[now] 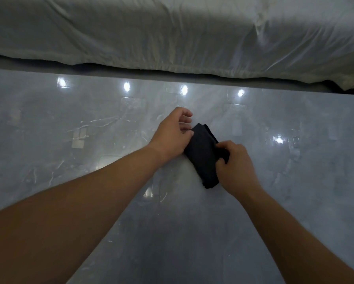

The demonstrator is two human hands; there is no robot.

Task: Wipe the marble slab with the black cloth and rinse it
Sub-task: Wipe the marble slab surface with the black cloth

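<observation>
A folded black cloth [202, 152] lies on the glossy grey marble slab [90, 130], near its middle. My left hand [172, 134] rests against the cloth's left edge, thumb pinching its upper left side, fingers curled. My right hand [235, 162] grips the cloth's right edge, fingers folded over the fabric. The cloth runs diagonally from upper left to lower right between the two hands. Both forearms stretch in from the bottom of the view.
A white crumpled sheet [172, 31] covers something along the slab's far edge, with a dark gap [192, 71] beneath its hem. Ceiling lights reflect as bright spots [126, 86] on the polished surface. The slab extends wide to both sides.
</observation>
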